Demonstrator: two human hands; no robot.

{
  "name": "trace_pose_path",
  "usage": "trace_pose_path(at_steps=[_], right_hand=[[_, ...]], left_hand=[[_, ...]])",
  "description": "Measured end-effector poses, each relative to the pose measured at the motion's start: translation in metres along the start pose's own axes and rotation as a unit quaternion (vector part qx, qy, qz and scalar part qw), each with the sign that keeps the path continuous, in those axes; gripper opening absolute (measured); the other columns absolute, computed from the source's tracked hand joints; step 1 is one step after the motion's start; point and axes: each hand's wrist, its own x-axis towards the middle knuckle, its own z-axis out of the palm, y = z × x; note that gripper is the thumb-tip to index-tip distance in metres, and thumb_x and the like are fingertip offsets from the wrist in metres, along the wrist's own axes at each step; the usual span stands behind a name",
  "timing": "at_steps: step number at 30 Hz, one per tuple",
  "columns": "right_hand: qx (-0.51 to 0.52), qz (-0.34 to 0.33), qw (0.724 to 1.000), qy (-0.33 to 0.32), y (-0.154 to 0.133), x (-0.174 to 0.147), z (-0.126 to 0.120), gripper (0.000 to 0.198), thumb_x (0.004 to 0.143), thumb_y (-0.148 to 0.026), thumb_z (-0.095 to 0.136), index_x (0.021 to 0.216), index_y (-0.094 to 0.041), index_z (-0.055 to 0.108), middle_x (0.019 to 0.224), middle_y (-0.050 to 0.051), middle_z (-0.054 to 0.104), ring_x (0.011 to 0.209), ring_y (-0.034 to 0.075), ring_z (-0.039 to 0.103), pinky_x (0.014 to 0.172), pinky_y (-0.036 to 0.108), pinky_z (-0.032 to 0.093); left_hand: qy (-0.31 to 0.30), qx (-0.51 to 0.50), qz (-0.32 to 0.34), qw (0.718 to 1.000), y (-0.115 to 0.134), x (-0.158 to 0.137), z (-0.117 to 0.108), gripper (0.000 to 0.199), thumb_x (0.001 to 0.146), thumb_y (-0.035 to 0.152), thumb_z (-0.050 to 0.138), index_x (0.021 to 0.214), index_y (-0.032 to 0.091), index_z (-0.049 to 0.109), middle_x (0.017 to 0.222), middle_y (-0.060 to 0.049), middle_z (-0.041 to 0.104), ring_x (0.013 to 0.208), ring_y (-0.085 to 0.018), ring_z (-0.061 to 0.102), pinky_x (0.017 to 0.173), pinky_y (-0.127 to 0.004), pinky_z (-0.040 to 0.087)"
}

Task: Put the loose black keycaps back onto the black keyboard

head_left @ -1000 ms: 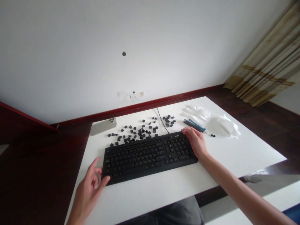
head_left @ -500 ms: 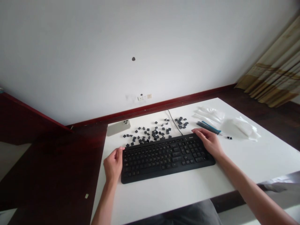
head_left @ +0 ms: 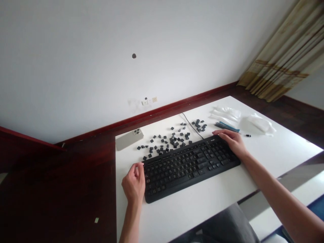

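place: room in a home, desk corner | cues: white table [head_left: 202,209] by plain white wall [head_left: 101,50] with socket plate [head_left: 149,100] | red-brown skirting [head_left: 177,106], dark wood floor [head_left: 63,189] | beige striped curtain [head_left: 286,57] at right | phone [head_left: 129,139] and keyboard [head_left: 189,165] on table

My left hand [head_left: 134,184] sits low and near, forearm running up from the bottom edge, wrist straight. Fingers curled loosely inward, thumb tucked beside them, back of hand facing me. My right hand [head_left: 233,141] is stretched farther out, arm reaching in long from the lower right corner. Palm down, fingers extended and slightly spread, lying flat.
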Motion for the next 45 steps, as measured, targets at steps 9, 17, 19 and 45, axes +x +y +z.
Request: trace_pose_path(at_steps=[9, 17, 19, 45], right_hand=[[0.000, 0.002, 1.000, -0.017, 0.001, 0.001, 0.001, 0.034, 0.090, -0.056, 0.072, 0.096, -0.024, 0.082, 0.113, 0.008, 0.083, 0.111, 0.033, 0.074, 0.104, 0.048, 0.054], [-0.179, -0.153, 0.972, -0.005, -0.050, -0.002, 0.028, 0.020, 0.095, -0.041, 0.072, 0.099, -0.026, 0.084, 0.103, 0.007, 0.083, 0.097, 0.028, 0.075, 0.092, 0.043, 0.059], [-0.196, -0.209, 0.953, -0.097, -0.071, 0.000, 0.048, 0.018, 0.099, -0.034, 0.070, 0.101, -0.025, 0.085, 0.101, 0.007, 0.083, 0.097, 0.027, 0.074, 0.087, 0.040, 0.060], [-0.426, -0.182, 0.847, -0.259, -0.103, 0.005, 0.122, 0.020, 0.099, -0.013, 0.062, 0.094, -0.019, 0.081, 0.088, 0.010, 0.081, 0.095, 0.027, 0.071, 0.081, 0.032, 0.048]], left_hand=[[0.032, -0.039, -0.014, 0.999, -0.005, -0.004, 0.001, 0.043, 0.098, 0.052, 0.053, 0.080, 0.024, 0.080, 0.066, -0.003, 0.069, 0.063, -0.018, 0.060, 0.069, -0.029, 0.041], [0.186, -0.265, -0.152, 0.934, -0.017, 0.059, 0.004, 0.029, 0.084, 0.046, 0.060, 0.075, 0.020, 0.069, 0.052, 0.004, 0.044, 0.050, -0.015, 0.040, 0.055, -0.029, 0.032], [0.240, -0.349, -0.224, 0.877, -0.021, 0.095, 0.004, 0.020, 0.079, 0.040, 0.055, 0.074, 0.021, 0.060, 0.049, 0.008, 0.032, 0.045, -0.013, 0.029, 0.051, -0.028, 0.025], [0.407, -0.179, -0.061, 0.894, -0.036, 0.158, 0.019, 0.023, 0.081, 0.024, 0.047, 0.068, 0.020, 0.065, 0.071, -0.004, 0.067, 0.081, -0.024, 0.069, 0.081, -0.036, 0.052]])
